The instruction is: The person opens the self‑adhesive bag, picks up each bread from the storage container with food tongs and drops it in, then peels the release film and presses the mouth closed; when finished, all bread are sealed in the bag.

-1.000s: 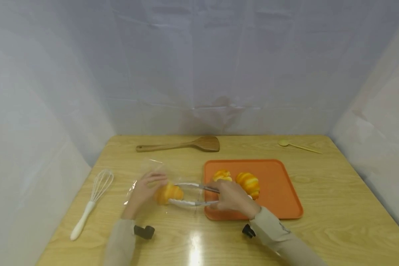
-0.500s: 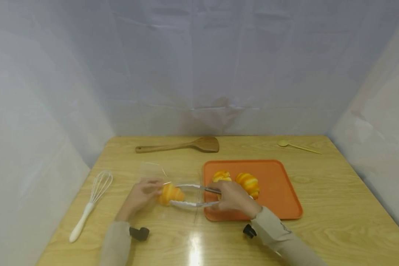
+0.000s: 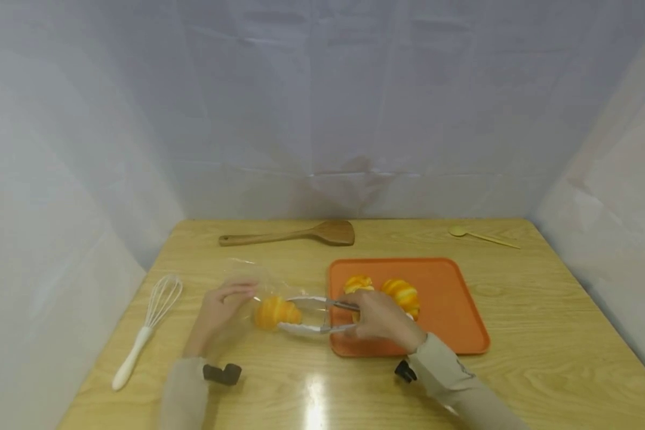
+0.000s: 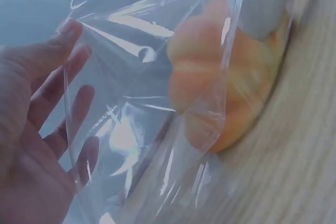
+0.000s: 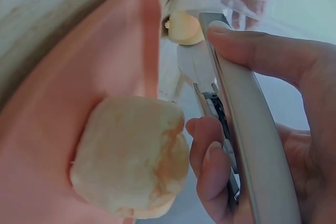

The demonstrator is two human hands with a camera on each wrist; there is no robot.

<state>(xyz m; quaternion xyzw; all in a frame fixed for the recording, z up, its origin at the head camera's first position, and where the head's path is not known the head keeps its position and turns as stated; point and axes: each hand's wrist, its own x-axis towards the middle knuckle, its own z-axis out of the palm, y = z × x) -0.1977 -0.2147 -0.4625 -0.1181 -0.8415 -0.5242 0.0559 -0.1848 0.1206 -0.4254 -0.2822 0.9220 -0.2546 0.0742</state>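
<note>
A croissant lies inside a clear plastic bag left of centre on the table, seen through the film in the left wrist view. At the bag's far left, my left hand pinches its edge between thumb and index finger, the other fingers spread loosely. Metal tongs are gripped in my right hand, above the tray's left side. Their parted tips reach into the bag, around the croissant's right end. Whether both tips touch it I cannot tell.
An orange tray holds another croissant and a bread piece partly hidden by my right hand. A whisk lies left. A wooden spatula and a small spoon lie along the back edge.
My left hand has drawn back a little to the left from over the croissant, and the bag's film has shifted with it. The tongs and croissant have barely moved.
</note>
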